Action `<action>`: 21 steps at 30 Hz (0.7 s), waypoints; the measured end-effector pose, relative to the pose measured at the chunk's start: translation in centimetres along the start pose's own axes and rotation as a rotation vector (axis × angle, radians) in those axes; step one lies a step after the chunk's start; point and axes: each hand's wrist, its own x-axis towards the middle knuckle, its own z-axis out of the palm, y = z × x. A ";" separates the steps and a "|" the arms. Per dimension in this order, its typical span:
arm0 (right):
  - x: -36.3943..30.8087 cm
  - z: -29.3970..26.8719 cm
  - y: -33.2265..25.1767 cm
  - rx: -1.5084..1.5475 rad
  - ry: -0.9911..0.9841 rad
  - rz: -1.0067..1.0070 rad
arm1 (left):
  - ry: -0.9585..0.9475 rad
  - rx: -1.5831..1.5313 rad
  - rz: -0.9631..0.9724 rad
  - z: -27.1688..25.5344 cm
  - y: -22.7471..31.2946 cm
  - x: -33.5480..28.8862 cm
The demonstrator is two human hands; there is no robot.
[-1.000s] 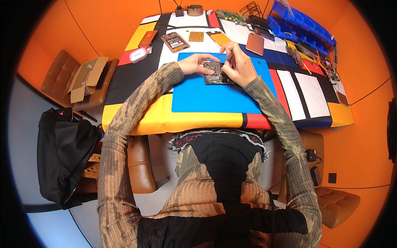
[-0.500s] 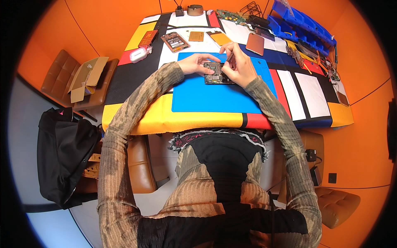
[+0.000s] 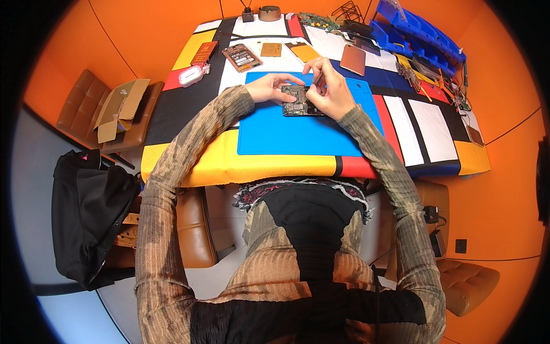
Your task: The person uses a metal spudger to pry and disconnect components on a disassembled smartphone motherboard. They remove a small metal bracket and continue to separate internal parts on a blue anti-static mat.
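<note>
An opened phone (image 3: pixel 296 108) with its dark circuit board showing lies on the blue mat (image 3: pixel 286 139). My left hand (image 3: pixel 269 89) grips its left side, the thumb on the board and the fingers along the far edge. Over the phone's right part my right hand (image 3: pixel 332 96) is closed in a pinch, thumb low and forefinger raised. A thin dark sliver shows between those fingers, too small to name. The right hand hides part of the phone beneath it.
Beyond the mat lie a see-through phone shell (image 3: pixel 242 58), a brown square (image 3: pixel 271 50) and a copper-coloured phone back (image 3: pixel 352 60). A white earbud case (image 3: pixel 191 76) sits at left. Blue parts bins (image 3: pixel 418 43) and cables stand at the far right.
Both hands keep nearly the same pose on the phone. Only a very slight shift of the right fingers shows.
</note>
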 end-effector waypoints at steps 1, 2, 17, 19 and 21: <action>0.0 0.0 0.0 -0.015 -0.001 0.009 | 0.007 0.001 -0.006 0.0 -0.1 0.0; -0.1 0.0 0.0 -0.029 -0.002 0.018 | 0.011 -0.001 -0.008 -0.1 -0.2 0.1; 0.1 0.1 0.1 -0.006 0.000 0.021 | 0.163 0.902 0.242 2.5 0.5 -1.2; 0.1 0.2 0.1 -0.001 -0.015 0.012 | 0.177 0.894 0.203 2.6 0.2 -1.1; 0.1 0.1 0.0 0.006 -0.024 0.027 | 0.198 0.908 0.216 2.7 -0.3 -0.8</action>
